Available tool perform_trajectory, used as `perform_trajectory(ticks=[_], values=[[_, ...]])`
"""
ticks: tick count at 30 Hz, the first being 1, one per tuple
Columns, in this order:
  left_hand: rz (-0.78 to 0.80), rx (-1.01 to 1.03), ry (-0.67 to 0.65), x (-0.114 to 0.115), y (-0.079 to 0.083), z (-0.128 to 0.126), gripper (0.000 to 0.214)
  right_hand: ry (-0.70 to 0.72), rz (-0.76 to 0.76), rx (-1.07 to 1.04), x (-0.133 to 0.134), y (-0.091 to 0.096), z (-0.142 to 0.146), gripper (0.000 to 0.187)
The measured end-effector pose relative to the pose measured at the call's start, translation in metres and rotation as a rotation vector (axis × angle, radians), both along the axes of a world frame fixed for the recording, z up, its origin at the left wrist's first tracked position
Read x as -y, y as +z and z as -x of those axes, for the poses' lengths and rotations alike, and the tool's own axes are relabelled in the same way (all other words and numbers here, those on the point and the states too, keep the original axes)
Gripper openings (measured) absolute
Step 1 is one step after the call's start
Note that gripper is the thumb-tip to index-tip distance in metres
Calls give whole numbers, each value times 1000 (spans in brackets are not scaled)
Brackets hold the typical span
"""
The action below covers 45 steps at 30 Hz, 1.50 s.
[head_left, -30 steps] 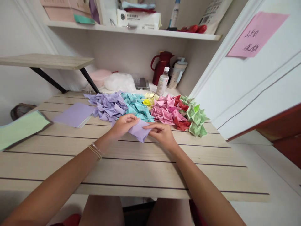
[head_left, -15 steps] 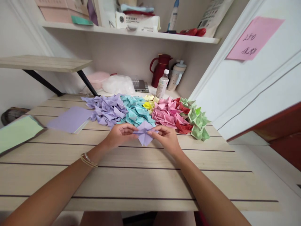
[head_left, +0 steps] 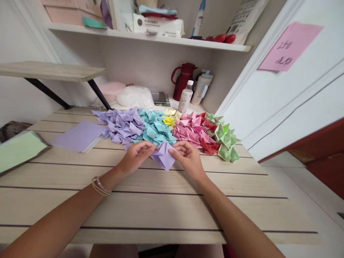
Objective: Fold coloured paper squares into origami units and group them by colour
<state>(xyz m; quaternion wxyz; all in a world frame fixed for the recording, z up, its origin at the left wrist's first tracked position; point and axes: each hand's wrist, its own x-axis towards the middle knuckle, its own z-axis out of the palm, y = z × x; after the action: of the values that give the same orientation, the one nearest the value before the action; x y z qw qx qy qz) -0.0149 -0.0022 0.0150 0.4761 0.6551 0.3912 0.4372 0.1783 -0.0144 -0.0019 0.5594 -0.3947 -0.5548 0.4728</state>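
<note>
A partly folded purple paper piece (head_left: 164, 157) sits just above the wooden table (head_left: 150, 208), pinched between both hands. My left hand (head_left: 135, 155) grips its left edge with curled fingers. On its right edge my right hand (head_left: 188, 156) pinches with thumb and fingertips. Right behind them lies a row of finished folded paper shapes: purple (head_left: 120, 124), teal (head_left: 155, 128), yellow (head_left: 170, 116), pink (head_left: 190, 130), red (head_left: 209, 140) and green (head_left: 224, 140).
A stack of flat purple sheets (head_left: 79, 136) lies at the left, and a green sheet stack (head_left: 20, 149) at the far left edge. A red jug (head_left: 183, 80), a small bottle (head_left: 185, 96) and a cup (head_left: 201, 86) stand at the back. A white door (head_left: 290, 89) bounds the right.
The flat purple sheet has been folded up into a smaller pointed shape between both hands, which have drawn closer together around it.
</note>
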Motion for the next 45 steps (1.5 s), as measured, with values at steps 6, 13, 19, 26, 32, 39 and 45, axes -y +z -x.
perform_trajectory(ticks=[6, 13, 19, 26, 32, 39, 45], values=[[118, 92, -50, 1, -4, -2, 18, 16, -42, -9, 2, -2, 4, 23], [-41, -11, 19, 3, -1, -2, 4, -20, -159, 181, 6, 3, 1, 12], [-27, -74, -35, 5, 3, -1, 19, -3, -151, 314, 6, 2, 0, 24], [4, 46, -27, 3, -5, -5, 41, -17, -237, 379, 5, 4, -2, 31], [-99, -140, 139, 3, -2, -1, 19, -38, -354, 485, 9, 11, -3, 22], [-24, -52, 99, 3, -3, -3, 26, -14, -271, 475, 12, 7, 3, 27], [-135, -106, 55, 5, -5, -5, 29, -21, -207, 478, 11, 5, 2, 27]])
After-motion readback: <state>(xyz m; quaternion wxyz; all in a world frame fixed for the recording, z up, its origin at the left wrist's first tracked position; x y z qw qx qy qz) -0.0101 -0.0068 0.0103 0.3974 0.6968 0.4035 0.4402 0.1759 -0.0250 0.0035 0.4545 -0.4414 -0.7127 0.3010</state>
